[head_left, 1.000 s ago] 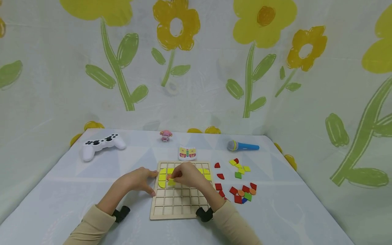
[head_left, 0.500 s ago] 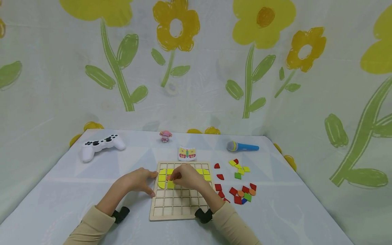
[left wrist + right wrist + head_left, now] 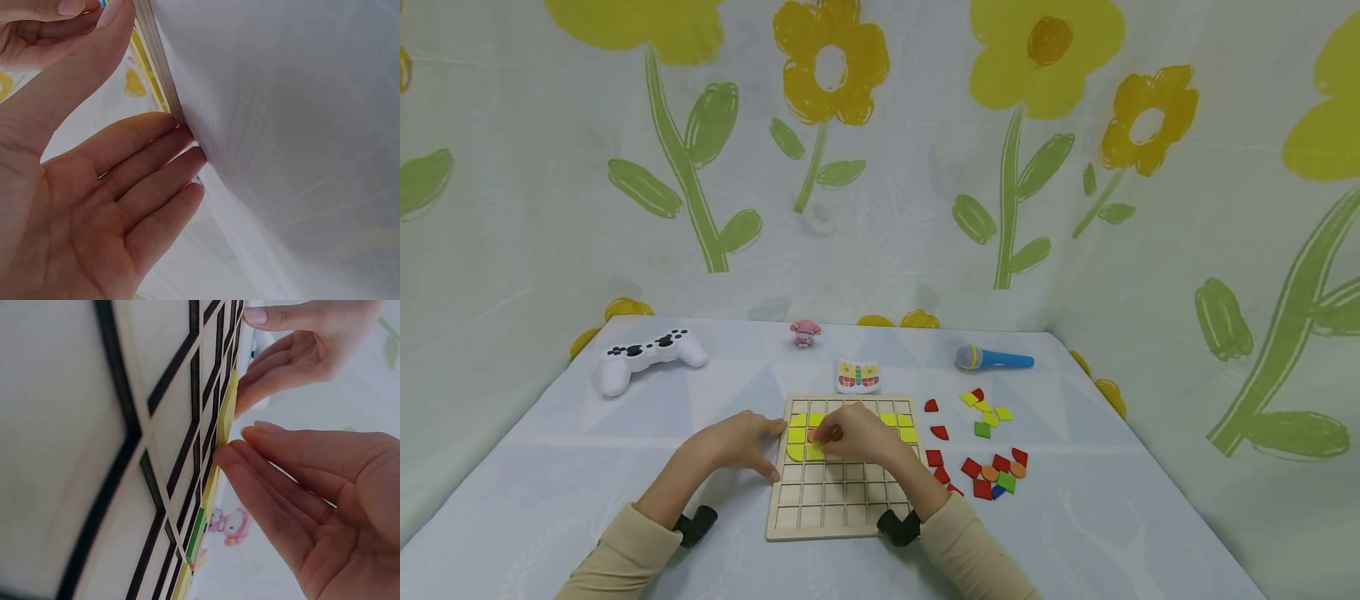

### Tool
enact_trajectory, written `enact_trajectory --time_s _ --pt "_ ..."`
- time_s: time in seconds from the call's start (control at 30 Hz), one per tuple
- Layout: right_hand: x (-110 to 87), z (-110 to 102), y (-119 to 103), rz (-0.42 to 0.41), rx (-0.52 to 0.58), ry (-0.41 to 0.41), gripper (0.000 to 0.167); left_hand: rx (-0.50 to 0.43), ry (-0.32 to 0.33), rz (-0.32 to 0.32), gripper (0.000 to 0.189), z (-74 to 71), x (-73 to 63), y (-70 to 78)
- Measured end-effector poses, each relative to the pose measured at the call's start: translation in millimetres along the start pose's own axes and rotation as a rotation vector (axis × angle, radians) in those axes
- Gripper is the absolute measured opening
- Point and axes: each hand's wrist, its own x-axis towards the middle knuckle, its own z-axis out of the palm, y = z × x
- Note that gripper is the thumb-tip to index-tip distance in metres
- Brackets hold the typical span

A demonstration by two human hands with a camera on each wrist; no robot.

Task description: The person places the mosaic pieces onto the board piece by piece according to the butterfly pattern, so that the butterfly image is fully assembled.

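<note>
A wooden grid board [image 3: 820,493] lies flat, its upper rows partly filled with yellow tiles [image 3: 796,435]. My left hand [image 3: 739,442] rests at the board's left edge, with extended fingers touching the wooden side in the left wrist view. Over the upper left cells, my right hand [image 3: 859,432] presses a fingertip on a yellow square tile [image 3: 813,452] beside a rounded yellow piece. The thumb stands off from the tile in the right wrist view. An orange round piece [image 3: 812,435] shows just above it. A green tile [image 3: 196,537] sits in the grid; my right hand hides the middle cells from above.
Right of the board lie loose red pieces [image 3: 935,458], with yellow, green, orange and blue ones farther right. Behind the board stands a butterfly pattern card [image 3: 858,377]. A white game controller [image 3: 651,354], pink figurine [image 3: 806,334] and blue microphone [image 3: 996,358] lie toward the back.
The yellow square tile, earlier tilted under my right fingers, now lies flat in the grid, slightly farther left against the rounded piece. My left hand has stayed at the board's edge.
</note>
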Motion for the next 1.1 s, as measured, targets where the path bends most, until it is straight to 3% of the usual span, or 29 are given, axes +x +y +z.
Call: enact_trajectory --time_s 0.33,0.57,0.8,1.1 --pt "-2.1 -0.4 -3.7 0.023 -0.025 -0.046 0.013 -0.019 -0.01 -0.014 0.079 0.7 -1.3 0.1" --pt "-9.7 -23.3 -0.1 0.011 0.008 -0.026 0.02 -0.013 -0.005 -0.016 0.08 -0.7 -0.9 0.9" --pt "-24.7 -62.7 30.2 0.003 -0.006 0.115 0.022 -0.005 -0.008 -0.033 0.08 -0.8 0.0 1.6" --pt "-60.8 -114.5 75.8 0.243 0.037 0.333 0.029 -0.007 -0.017 -0.044 0.08 -1.0 -0.5 2.5"
